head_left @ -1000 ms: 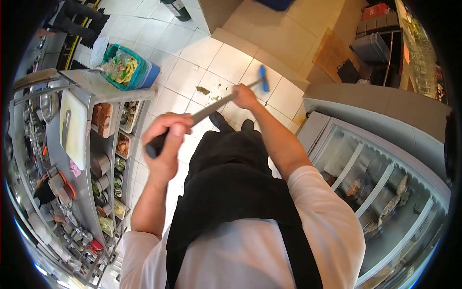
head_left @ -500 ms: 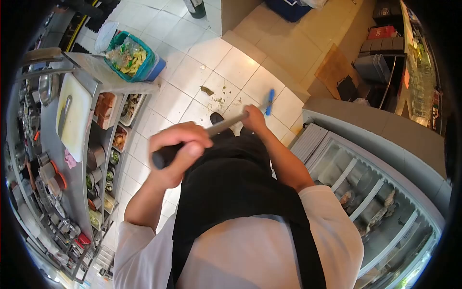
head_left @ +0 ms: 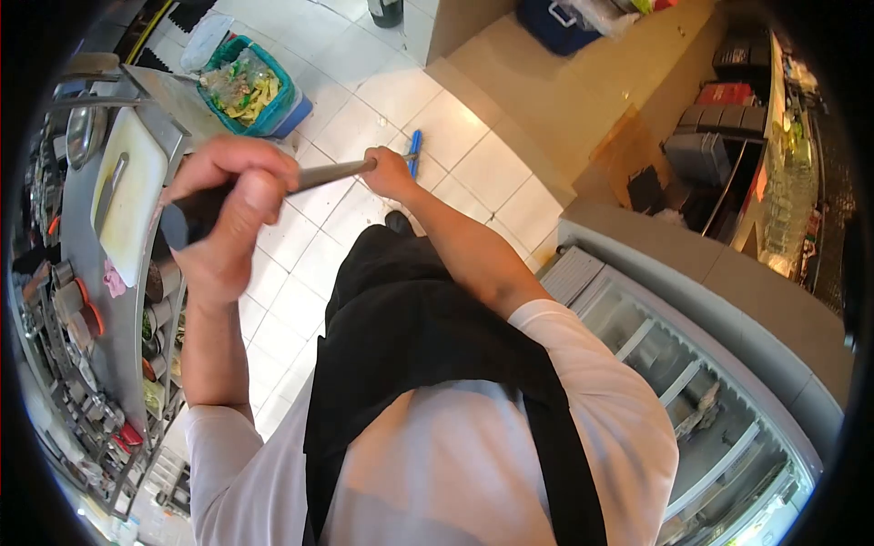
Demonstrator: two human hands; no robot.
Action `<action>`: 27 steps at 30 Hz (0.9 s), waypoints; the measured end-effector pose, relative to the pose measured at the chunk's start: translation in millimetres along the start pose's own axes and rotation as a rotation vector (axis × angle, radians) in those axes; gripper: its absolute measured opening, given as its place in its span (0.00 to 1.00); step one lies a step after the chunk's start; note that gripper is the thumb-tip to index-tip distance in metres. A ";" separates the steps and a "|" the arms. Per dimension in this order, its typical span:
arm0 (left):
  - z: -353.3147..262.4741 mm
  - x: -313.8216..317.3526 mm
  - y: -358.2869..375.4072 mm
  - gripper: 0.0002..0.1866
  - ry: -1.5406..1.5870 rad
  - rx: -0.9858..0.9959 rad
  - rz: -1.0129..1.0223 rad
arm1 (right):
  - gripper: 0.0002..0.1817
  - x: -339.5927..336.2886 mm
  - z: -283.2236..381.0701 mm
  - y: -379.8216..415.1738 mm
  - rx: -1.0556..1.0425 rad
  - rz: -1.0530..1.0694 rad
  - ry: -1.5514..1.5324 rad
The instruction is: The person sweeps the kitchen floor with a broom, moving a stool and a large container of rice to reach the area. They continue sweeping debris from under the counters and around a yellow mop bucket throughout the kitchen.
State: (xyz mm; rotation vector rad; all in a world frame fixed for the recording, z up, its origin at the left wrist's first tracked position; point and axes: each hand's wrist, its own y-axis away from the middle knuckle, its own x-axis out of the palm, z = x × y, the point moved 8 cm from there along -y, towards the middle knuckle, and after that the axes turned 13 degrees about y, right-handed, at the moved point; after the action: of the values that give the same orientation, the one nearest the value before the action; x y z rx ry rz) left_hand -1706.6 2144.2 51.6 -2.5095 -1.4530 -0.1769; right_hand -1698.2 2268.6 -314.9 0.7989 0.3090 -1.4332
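Note:
My left hand (head_left: 232,200) is wrapped round the black grip end of a long-handled floor squeegee (head_left: 330,175), close to the camera at left. Lower on the grey pole, my right hand (head_left: 388,173) is closed too, its arm reaching across in front of my black apron (head_left: 428,337). Beyond that hand, the squeegee's narrow blue head (head_left: 415,153) is at the white tiled floor (head_left: 464,127). My right hand and the pole cover part of the floor there. One dark shoe (head_left: 398,221) shows past the apron.
A blue bin with a teal liner (head_left: 264,118) holds food scraps at upper left. The steel counter (head_left: 123,328) along the left carries a cutting board (head_left: 137,200) with a knife. A glass-topped fridge (head_left: 692,391) stands at right, below a grey ledge (head_left: 710,273).
Both hands and the squeegee have moved left, its blue head sweeping left across the floor. The scattered dark scraps seen before are now mostly out of sight around the hand and pole.

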 end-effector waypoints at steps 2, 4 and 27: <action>-18.2 17.0 0.7 0.13 -0.042 0.137 0.086 | 0.10 -9.1 4.5 -3.6 -0.113 -0.043 0.017; -32.5 33.6 -1.5 0.13 -0.025 0.128 0.220 | 0.10 -19.2 10.8 -2.0 -0.183 -0.015 0.043; 212.4 6.8 -145.1 0.46 -0.226 -0.354 -0.521 | 0.09 -178.9 4.4 -207.0 -0.197 0.574 -0.285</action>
State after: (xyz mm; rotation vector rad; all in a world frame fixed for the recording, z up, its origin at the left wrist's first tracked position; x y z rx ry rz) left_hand -1831.7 2275.1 -131.2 -2.3998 -2.3352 -0.2649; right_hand -1923.7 2413.8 -260.6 0.4605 -0.0057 -0.9379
